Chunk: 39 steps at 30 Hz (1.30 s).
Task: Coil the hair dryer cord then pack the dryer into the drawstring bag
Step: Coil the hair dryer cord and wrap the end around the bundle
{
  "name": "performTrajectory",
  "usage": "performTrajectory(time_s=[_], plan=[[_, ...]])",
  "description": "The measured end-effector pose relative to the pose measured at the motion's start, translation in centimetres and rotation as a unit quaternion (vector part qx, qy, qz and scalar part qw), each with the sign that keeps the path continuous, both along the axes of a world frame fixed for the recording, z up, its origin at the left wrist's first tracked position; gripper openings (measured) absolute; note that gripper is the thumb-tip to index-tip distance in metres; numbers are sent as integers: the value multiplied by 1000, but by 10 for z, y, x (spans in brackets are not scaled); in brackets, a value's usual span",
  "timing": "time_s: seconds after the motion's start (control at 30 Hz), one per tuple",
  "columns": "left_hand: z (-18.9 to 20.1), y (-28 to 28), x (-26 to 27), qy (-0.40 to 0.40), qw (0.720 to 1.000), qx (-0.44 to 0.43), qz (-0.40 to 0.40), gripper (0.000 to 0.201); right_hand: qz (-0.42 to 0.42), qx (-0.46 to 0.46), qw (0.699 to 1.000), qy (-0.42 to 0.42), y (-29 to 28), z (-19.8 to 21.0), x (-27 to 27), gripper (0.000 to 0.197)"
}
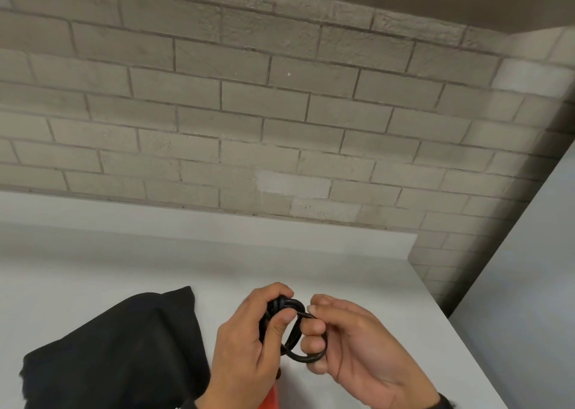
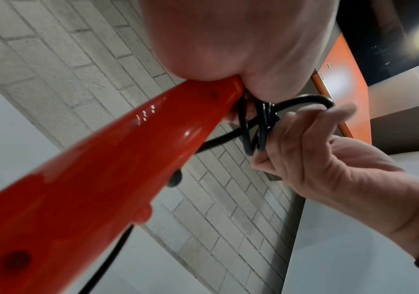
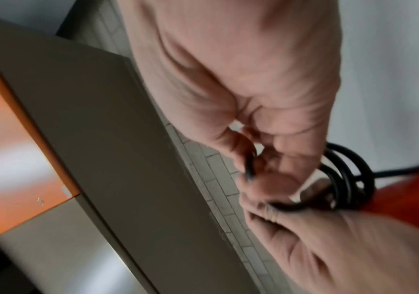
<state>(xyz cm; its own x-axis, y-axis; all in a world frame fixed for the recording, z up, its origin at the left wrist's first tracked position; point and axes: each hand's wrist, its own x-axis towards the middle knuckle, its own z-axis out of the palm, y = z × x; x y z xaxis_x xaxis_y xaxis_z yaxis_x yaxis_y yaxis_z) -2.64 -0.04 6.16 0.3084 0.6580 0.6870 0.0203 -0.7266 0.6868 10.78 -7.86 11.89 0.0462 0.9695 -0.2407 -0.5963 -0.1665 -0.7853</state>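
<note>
Dryer (image 1: 270,400): in the head view only a small red patch showed between the wrists, cut by the bottom edge; the left wrist view cut its red body at the lower left, nozzle and switches out of sight.
Cord (image 1: 297,340): the coil was partly covered by the fingers of both hands; the loop count could not be told, and the plug was hidden.
Drawstring bag (image 1: 124,352): cut off at the bottom edge near the counter's front left; its opening and string were not visible.
Right wrist view: blurred; which fingertips pinched the cord was unclear.
</note>
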Motion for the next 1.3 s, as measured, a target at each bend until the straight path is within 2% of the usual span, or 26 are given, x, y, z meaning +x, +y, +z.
performTrajectory(time_s=[0.1,0.13,0.17,0.2,0.23,0.33,0.4,0.47,0.5,0.57,0.63,0.7,0.8,0.87,0.93,1.0,1.03,1.13,1.2,1.23,1.27,1.3], plan=[[0,2,1,-5,1000,-6,12,15,-40,28,998,27,0,-10,-8,17],[0,4,0,-11,1000,-13,15,15,-52,59,997,19,2,-17,-11,23],[0,7,0,-19,999,-21,19,15,-67,88,994,-6,2,-24,-13,37],[-1,9,-1,-26,999,-30,23,15,-87,107,989,-55,2,-32,-16,51],[-2,11,-2,-32,998,-38,28,15,-105,118,980,-121,2,-40,-20,58],[-2,14,-3,-35,998,-48,38,18,-151,150,928,-305,1,-59,-35,39],[-1,13,-3,-33,998,-49,35,21,-188,171,874,-414,1,-66,-43,33],[-1,13,-3,-35,998,-50,29,28,-223,196,821,-487,1,-69,-47,21],[-1,13,-3,-37,998,-51,28,29,-233,202,812,-496,0,-68,-49,15],[-3,15,-3,-40,997,-56,28,27,-245,196,821,-477,-1,-66,-52,18],[-3,17,-4,-46,997,-62,30,26,-232,174,853,-433,-5,-65,-52,26],[-4,18,-5,-48,996,-61,32,25,-232,175,883,-367,-8,-57,-49,22],[-3,20,-5,-51,996,-63,29,17,-230,182,939,-181,-13,-46,-37,44],[-4,21,-5,-48,997,-59,32,17,-204,137,968,-58,-18,-39,-29,46],[-5,21,-5,-34,998,-46,39,23,-180,79,980,-8,-24,-33,-22,48],[-4,21,-6,-22,998,-40,43,25,-153,42,987,18,-28,-30,-17,63],[-4,21,-5,-18,998,-37,45,24,-139,30,989,30,-30,-30,-15,64],[-3,23,-6,-11,998,-34,52,15,-126,-19,992,-4,-34,-31,-14,46],[-1,25,-7,-11,998,-37,58,13,-176,-23,978,-110,-33,-39,-15,24],[-1,26,-8,-13,997,-41,59,13,-214,-13,958,-188,-31,-46,-16,12],[0,27,-9,-14,997,-42,60,15,-265,-1,925,-273,-31,-54,-18,11],[1,27,-9,-14,997,-39,63,20,-328,19,873,-359,-29,-63,-19,22]])
